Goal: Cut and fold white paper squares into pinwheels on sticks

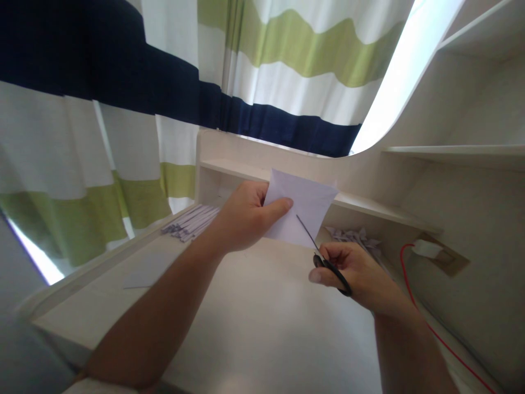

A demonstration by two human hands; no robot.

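My left hand point(246, 216) holds a white sheet of paper point(305, 205) up above the desk, thumb on its front face. My right hand point(353, 271) grips black-handled scissors point(324, 254), whose thin blades point up and left into the lower edge of the paper. Both hands are close together over the back middle of the white desk point(262, 317).
A pile of cut paper strips point(191, 221) lies at the back left of the desk, and a heap of paper scraps point(356, 238) sits at the back right. A flat sheet point(147, 271) lies on the left. A red cable point(430, 328) runs along the right side. Striped curtains hang behind.
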